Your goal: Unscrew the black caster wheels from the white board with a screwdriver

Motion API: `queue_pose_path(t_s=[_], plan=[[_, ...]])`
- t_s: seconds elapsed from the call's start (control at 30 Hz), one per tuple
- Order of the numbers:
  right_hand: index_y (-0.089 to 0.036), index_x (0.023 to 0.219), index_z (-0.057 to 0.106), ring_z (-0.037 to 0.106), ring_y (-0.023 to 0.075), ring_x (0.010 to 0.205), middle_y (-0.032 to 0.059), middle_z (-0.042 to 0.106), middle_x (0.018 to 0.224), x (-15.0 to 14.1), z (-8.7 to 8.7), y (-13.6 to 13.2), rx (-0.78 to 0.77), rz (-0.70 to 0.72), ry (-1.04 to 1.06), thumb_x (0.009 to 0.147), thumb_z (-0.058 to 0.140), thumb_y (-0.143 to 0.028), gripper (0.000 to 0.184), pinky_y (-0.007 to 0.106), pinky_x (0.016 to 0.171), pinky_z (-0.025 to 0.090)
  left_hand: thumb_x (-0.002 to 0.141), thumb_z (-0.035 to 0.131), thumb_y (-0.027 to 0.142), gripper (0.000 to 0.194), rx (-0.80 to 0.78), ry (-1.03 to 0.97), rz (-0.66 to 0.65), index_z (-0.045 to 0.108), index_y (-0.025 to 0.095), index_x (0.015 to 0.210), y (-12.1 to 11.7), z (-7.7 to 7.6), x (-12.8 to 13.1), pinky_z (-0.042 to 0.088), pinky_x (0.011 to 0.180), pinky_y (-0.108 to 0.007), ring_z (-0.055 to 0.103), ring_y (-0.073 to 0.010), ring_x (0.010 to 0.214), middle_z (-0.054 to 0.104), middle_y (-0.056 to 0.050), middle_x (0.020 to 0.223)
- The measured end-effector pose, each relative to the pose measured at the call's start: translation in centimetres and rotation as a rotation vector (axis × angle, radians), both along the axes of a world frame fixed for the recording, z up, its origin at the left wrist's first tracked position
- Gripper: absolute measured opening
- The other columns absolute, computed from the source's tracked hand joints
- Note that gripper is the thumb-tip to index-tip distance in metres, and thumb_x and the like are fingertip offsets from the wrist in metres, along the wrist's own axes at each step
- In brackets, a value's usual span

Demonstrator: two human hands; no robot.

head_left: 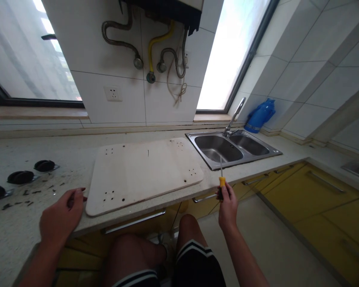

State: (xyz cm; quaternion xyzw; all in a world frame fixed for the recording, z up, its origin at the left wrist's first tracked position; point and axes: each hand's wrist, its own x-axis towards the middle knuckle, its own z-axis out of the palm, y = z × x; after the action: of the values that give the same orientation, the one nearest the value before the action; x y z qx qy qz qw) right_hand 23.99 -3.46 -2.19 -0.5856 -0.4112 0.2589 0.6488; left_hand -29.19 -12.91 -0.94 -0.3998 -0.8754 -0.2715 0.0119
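Note:
My right hand is wrapped round a screwdriver with a yellow and black handle. Its thin metal shaft points up, in front of the sink. At the left edge of a pale flat board, my left hand rests with its fingers curled together. Whether something small sits in that pinch cannot be made out. Rounded at the corners, the board lies flat on the counter and has groups of small holes near its corners. Several black caster wheels stand left of it, with small dark screws scattered close by.
A steel double sink with a tap is set into the counter on the right. Behind it stands a blue thermos-like jug. Yellow cabinets with metal handles run below. Hoses hang on the tiled wall.

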Motion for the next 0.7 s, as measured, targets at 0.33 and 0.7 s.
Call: queue_pose_path(t_s=[0.33, 0.7], plan=[[-0.024, 0.104, 0.074, 0.078, 0.0269, 0.12, 0.0114, 0.084, 0.128, -7.8, 4.6, 1.3, 0.125, 0.332, 0.149, 0.087, 0.089, -0.058, 0.041, 0.048, 0.111, 0.061, 0.107, 0.046, 0.051, 0.048, -0.015, -0.062, -0.014, 0.081, 0.024, 0.127, 0.0, 0.5, 0.2, 0.043, 0.078, -0.034, 0.068, -0.0279, 0.087, 0.084, -0.009, 0.102], [-0.027, 0.096, 0.093, 0.072, 0.0224, 0.084, 0.0067, 0.078, 0.091, -7.3, 3.7, 2.2, 0.135, 0.322, -0.261, 0.086, 0.086, -0.053, 0.029, 0.037, 0.081, 0.06, 0.105, 0.042, 0.055, 0.054, -0.01, -0.034, -0.027, 0.08, 0.022, 0.124, 0.1, 0.0, -0.2, 0.043, 0.079, -0.035, 0.067, -0.0296, 0.088, 0.081, -0.011, 0.101]])
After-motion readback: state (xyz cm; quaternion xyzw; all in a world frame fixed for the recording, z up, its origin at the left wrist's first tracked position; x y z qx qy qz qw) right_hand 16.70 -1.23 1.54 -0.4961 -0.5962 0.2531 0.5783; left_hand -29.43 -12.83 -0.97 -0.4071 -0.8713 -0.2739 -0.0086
